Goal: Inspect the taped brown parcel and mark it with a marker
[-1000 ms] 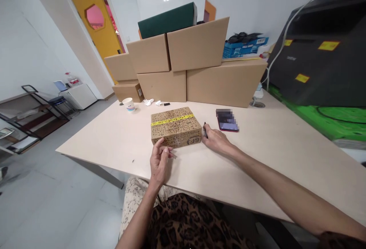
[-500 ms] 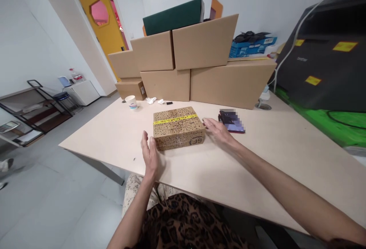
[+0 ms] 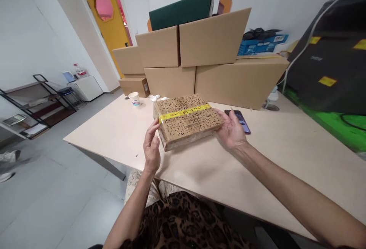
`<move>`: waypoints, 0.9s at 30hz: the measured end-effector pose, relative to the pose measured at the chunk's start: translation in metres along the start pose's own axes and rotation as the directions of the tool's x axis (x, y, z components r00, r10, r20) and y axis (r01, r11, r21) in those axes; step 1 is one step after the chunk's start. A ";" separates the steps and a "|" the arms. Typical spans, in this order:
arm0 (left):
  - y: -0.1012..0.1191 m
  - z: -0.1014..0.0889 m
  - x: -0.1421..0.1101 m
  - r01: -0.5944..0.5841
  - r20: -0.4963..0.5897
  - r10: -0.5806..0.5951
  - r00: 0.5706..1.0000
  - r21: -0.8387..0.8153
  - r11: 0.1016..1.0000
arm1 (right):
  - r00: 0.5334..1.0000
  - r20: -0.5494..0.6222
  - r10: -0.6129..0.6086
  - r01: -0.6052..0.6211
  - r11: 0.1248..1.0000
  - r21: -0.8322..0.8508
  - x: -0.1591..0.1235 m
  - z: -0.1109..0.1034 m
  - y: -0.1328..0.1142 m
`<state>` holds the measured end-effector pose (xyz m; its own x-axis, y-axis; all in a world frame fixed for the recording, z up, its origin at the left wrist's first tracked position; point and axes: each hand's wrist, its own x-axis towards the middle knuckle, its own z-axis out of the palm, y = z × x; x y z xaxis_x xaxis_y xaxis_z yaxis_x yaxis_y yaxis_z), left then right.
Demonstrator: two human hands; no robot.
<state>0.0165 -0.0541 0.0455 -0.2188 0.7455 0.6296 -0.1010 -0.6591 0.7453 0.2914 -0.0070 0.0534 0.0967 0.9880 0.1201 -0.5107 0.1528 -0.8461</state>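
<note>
Slanting between both grips (image 3: 151, 150) (image 3: 233, 133): box (image 3: 187, 121) (taped)

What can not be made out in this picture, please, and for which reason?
All in the head view:
Underside of the speckled box: hidden by its own top and sides.
Some fingertips of the right hand: hidden by the box's right end.
Part of the phone: covered by the right hand.
Small print on the box's top: too small to read.
Pale shoes: blurred, cut off by the left edge.
</note>
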 end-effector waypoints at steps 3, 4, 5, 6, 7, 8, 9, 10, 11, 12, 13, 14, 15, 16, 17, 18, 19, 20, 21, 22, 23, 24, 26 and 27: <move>-0.010 -0.003 -0.006 0.180 -0.045 -0.181 0.983 -0.029 0.983 | 1.000 -0.010 0.030 -0.030 0.999 -0.041 -0.002 0.000 0.002; -0.013 -0.004 -0.008 0.251 -0.062 -0.253 0.966 -0.037 0.967 | 0.999 -0.008 0.037 -0.037 0.997 -0.066 -0.003 0.002 0.004; -0.015 -0.005 -0.009 0.311 -0.072 -0.314 0.947 -0.045 0.949 | 0.999 -0.003 0.039 -0.039 0.995 -0.092 -0.005 0.003 0.005; -0.016 -0.005 -0.010 0.357 -0.076 -0.360 0.930 -0.051 0.933 | 0.999 0.002 0.036 -0.035 0.992 -0.119 -0.006 0.006 0.006; -0.014 -0.004 -0.011 0.391 -0.075 -0.394 0.916 -0.056 0.919 | 1.000 0.009 0.027 -0.025 0.989 -0.147 -0.008 0.008 0.007; -0.011 -0.004 -0.010 0.418 -0.070 -0.421 0.904 -0.059 0.907 | 1.000 0.017 0.014 -0.011 0.984 -0.176 -0.010 0.011 0.006; -0.005 -0.002 -0.007 0.442 -0.065 -0.445 0.893 -0.058 0.895 | 1.000 0.024 0.000 0.005 0.979 -0.204 -0.012 0.014 0.003; 0.002 -0.001 -0.004 0.470 -0.060 -0.473 0.879 -0.056 0.881 | 0.999 0.034 -0.009 0.017 0.972 -0.234 -0.013 0.016 0.000; 0.011 0.001 0.001 0.501 -0.057 -0.504 0.862 -0.057 0.863 | 0.999 0.043 -0.009 0.020 0.964 -0.265 -0.013 0.018 -0.006; 0.020 0.002 0.007 0.537 -0.057 -0.540 0.840 -0.056 0.842 | 0.999 0.053 0.003 0.012 0.955 -0.295 -0.012 0.021 -0.012; 0.030 0.003 0.014 0.578 -0.056 -0.580 0.812 -0.057 0.814 | 0.998 0.061 0.023 -0.002 0.946 -0.325 -0.010 0.023 -0.019; 0.039 0.002 0.022 0.619 -0.059 -0.622 0.781 -0.060 0.783 | 0.996 0.068 0.049 -0.022 0.936 -0.352 -0.006 0.025 -0.027; 0.048 0.001 0.031 0.656 -0.055 -0.660 0.750 -0.066 0.752 | 0.994 0.076 0.075 -0.042 0.927 -0.372 -0.002 0.027 -0.034; 0.055 0.000 0.039 0.691 -0.028 -0.694 0.720 -0.067 0.720 | 0.992 0.085 0.096 -0.057 0.923 -0.380 0.004 0.029 -0.040; 0.061 -0.003 0.048 0.720 0.011 -0.721 0.693 -0.072 0.691 | 0.989 0.094 0.114 -0.072 0.925 -0.373 0.011 0.031 -0.045; 0.066 -0.005 0.056 0.743 0.047 -0.742 0.668 -0.087 0.663 | 0.988 0.094 0.125 -0.085 0.932 -0.352 0.018 0.032 -0.049; 0.068 -0.007 0.064 0.768 0.077 -0.764 0.640 -0.102 0.632 | 0.988 0.084 0.128 -0.095 0.943 -0.320 0.025 0.034 -0.050; 0.070 -0.009 0.072 0.788 0.096 -0.783 0.614 -0.118 0.604 | 0.990 0.066 0.125 -0.102 0.954 -0.281 0.033 0.035 -0.050; 0.069 -0.011 0.078 0.803 0.105 -0.798 0.594 -0.138 0.580 | 0.992 0.041 0.118 -0.105 0.965 -0.239 0.041 0.035 -0.049; 0.067 -0.012 0.085 0.812 0.101 -0.809 0.579 -0.165 0.560 | 0.994 0.014 0.108 -0.103 0.974 -0.201 0.048 0.035 -0.047; 0.063 -0.013 0.090 0.816 0.088 -0.819 0.567 -0.198 0.544 | 0.995 -0.011 0.095 -0.096 0.981 -0.167 0.056 0.035 -0.044; 0.058 -0.013 0.095 0.815 0.071 -0.827 0.558 -0.235 0.530 | 0.996 -0.033 0.080 -0.084 0.987 -0.138 0.062 0.034 -0.040; 0.044 -0.012 0.101 0.800 0.028 -0.835 0.549 -0.305 0.516 | 0.996 -0.071 0.050 -0.057 0.994 -0.090 0.073 0.034 -0.031; 0.036 -0.012 0.102 0.792 0.011 -0.836 0.549 -0.327 0.516 | 0.995 -0.092 0.043 -0.049 0.996 -0.072 0.076 0.034 -0.025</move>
<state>-0.0207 -0.0026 0.1338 -0.0251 0.9613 -0.2744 -0.5423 0.2175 0.8116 0.2821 0.0649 0.1015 0.1527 0.9876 0.0359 -0.4522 0.1021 -0.8861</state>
